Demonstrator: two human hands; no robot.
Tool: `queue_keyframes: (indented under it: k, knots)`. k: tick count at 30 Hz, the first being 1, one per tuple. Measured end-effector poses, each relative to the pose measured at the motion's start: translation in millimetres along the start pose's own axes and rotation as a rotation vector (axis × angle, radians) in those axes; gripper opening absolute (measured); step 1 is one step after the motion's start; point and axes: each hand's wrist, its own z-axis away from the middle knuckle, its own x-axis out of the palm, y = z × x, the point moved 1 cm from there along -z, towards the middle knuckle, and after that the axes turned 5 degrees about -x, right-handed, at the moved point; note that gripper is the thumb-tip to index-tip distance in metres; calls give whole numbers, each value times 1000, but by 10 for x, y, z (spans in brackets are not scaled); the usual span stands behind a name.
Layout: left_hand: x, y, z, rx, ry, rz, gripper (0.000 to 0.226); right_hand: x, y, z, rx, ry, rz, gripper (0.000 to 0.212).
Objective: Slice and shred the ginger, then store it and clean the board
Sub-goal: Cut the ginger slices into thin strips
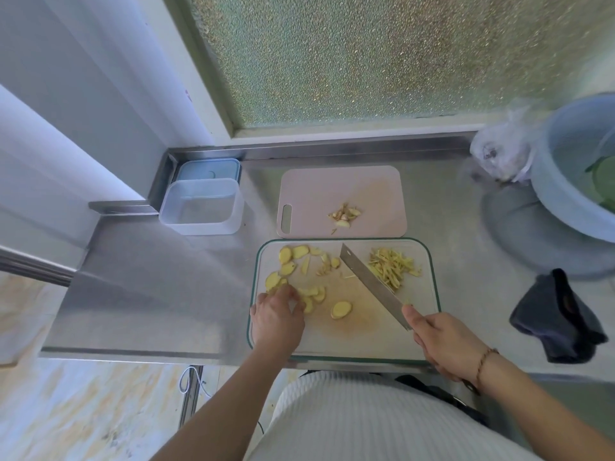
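- Head view: the ginger slices (301, 277) lay scattered over the left half of the green-rimmed cutting board (429, 324) on the steel tabletop (149, 294), while the finished ginger shreds (394, 266) sat in a heap at the board's far right.
- The left hand (278, 316) was the nearer one to the slices, its grip curled down onto the near-left cluster, fingertips touching and apparently gathering a few; whether any slice was actually pinched could not be told.
- One loose slice (341, 309) lay just right of that hand, apart from it.
- The right hand (442, 341) had its grip closed round the handle of the knife (369, 281), whose blade ran diagonally from near right to far left, lying between slices and shreds.
- Judging from this, the coming move needed the slices stacked to the blade's left.
- The empty clear container (201, 206) waited well to the far left.
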Motion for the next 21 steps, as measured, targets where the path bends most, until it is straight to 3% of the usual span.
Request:
queue_keyframes:
  k: [3, 5, 8, 14, 17, 21]
  knots:
    - [-22, 114, -9, 119, -61, 212, 16, 0, 24, -7, 0, -5, 6, 60]
    - [-12, 276, -31, 172, -182, 240, 16, -2, 41, -6, 6, -11, 0, 59]
    - [98, 431, -97, 214, -225, 232, 13, -1, 59, -7, 15, -11, 1, 60]
    - [219, 430, -122, 268, -175, 155, 17, 5, 122, -6, 0, -5, 6, 63]
    - [247, 358, -70, 375, -85, 105, 23, 36, 177, -5, -4, 7, 5, 64]
    - [276, 306, 41, 483, -101, 44, 35, 53, 199, 3, 13, -3, 6, 62]
